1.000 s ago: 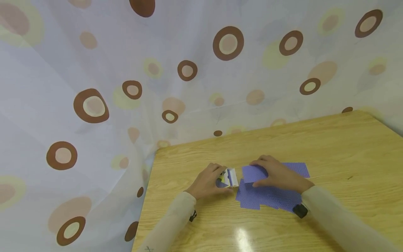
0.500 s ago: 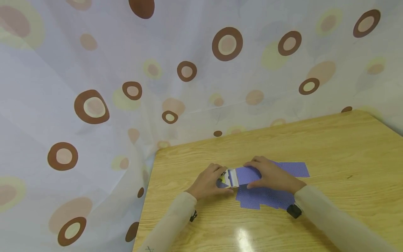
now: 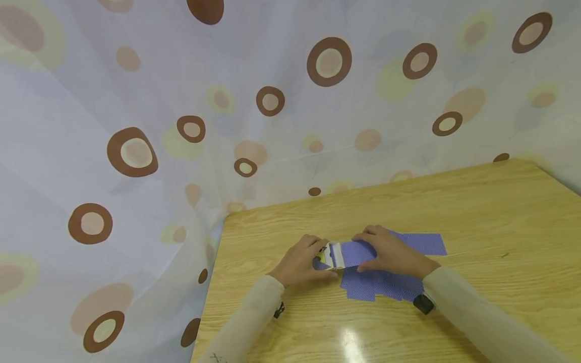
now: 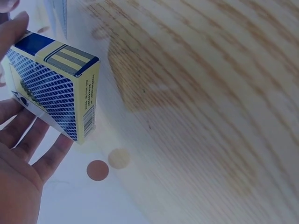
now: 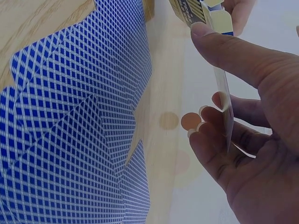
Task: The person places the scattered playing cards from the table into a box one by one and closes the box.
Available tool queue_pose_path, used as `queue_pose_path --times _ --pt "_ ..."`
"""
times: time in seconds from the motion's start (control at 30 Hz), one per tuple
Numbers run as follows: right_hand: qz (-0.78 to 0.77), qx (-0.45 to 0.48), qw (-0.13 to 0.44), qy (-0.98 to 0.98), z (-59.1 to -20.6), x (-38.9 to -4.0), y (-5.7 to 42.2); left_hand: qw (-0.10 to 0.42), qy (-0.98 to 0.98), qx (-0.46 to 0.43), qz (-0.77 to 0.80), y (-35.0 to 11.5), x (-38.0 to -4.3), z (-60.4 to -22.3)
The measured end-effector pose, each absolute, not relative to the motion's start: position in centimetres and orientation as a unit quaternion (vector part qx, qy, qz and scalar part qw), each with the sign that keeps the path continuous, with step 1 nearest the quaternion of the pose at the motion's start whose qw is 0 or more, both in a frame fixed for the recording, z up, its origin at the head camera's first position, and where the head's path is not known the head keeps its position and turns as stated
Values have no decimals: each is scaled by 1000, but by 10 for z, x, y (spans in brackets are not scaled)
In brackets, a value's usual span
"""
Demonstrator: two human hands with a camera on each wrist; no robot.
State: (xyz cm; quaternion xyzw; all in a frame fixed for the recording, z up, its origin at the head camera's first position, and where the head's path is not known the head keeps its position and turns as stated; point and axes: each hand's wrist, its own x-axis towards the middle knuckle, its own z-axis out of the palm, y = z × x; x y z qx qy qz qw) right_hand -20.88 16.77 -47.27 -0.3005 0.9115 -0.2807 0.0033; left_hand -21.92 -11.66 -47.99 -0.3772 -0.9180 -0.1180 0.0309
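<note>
My left hand (image 3: 297,262) grips a playing-card box (image 3: 323,257) on the left of the spread cards. In the left wrist view the box (image 4: 46,88) shows a blue patterned face and a yellowish side with a barcode, thumb on one edge and fingers along the opposite one. Opposite it, my right hand (image 3: 395,252) pinches a blue-backed playing card (image 3: 356,253) between thumb and fingers. The card's left end meets the white open flap of the box. Seen nearly edge-on in the right wrist view, the held card (image 5: 228,116) looks thin.
Several blue-backed playing cards (image 3: 381,286) lie overlapping face down on the wooden table (image 3: 499,227), beneath and beyond my right hand. A white curtain (image 3: 290,136) with brown and yellow dots hangs behind the table and along its left side.
My right hand has moved left with the card, bringing its end up to the box opening. My left hand and the box have stayed put; the last half second shows hardly any motion.
</note>
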Motion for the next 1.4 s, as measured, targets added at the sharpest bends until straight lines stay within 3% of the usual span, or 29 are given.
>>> queue_pose_path --times 0.83,1.4 --pt "-286 -282 -25 916 -462 -209 157 61 -914 -387 -109 -117 -220 -480" --pt "-261 -302 -34 917 -468 -203 150 44 -917 -378 -117 -114 -220 -479"
